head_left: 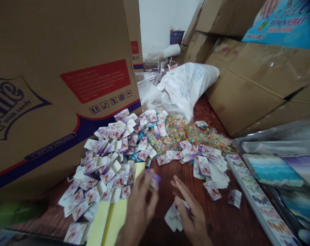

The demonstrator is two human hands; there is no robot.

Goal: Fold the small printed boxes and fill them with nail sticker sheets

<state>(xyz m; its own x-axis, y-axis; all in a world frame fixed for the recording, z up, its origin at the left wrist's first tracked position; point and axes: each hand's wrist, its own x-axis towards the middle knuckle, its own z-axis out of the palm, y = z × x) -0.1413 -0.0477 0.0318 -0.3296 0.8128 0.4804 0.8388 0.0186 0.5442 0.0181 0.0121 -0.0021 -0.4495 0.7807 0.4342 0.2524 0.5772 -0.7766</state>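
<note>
My left hand [141, 208] is at the bottom centre, its fingers pinched on a small purple-and-white carton [154, 180] that is blurred. My right hand [191, 213] is beside it, thumb pressed on a flat unfolded carton [173, 217] while its fingers stretch out. Both hands are over a dark red wooden floor [221, 218]. To the left lies a big heap of several small purple-and-white cartons [111, 160]. A yellow sheet [114, 215] lies under the heap's near edge. A spread of tiny multicoloured candies [178, 135] lies beyond the hands.
A large printed cardboard box [54, 85] stands on the left. More cardboard boxes [252, 85] are stacked on the right. A white plastic sack [188, 85] lies behind the candies. A long printed strip [257, 198] and wrapped packs [278, 167] lie at the right.
</note>
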